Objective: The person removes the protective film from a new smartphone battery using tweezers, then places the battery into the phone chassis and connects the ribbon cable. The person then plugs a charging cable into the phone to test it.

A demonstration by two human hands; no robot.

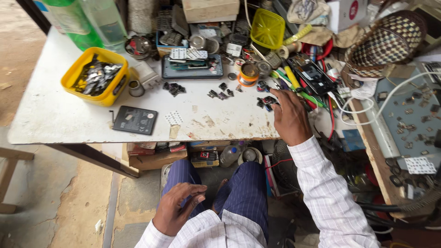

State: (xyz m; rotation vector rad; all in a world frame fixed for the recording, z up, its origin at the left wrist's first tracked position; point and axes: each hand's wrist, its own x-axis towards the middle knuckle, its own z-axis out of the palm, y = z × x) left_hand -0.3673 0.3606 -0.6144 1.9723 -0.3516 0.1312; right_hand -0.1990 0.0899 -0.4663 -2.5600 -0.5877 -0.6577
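Note:
My right hand (289, 115) rests on the white worktable (55, 115), its fingers spread over a cluster of small black parts (265, 102) near the table's front edge. More small dark parts (220, 92) lie a little to the left. My left hand (177, 206) hovers above my left knee below the table, fingers apart and holding nothing. I sit in dark striped trousers and a checked white shirt.
A yellow tub (94, 76) of metal bits stands at the left, a black phone battery (135, 120) in front of it. A dark tablet (193, 69), round tins (249, 73), a yellow container (267, 28), pens, cables and a woven basket (388, 43) crowd the back and right.

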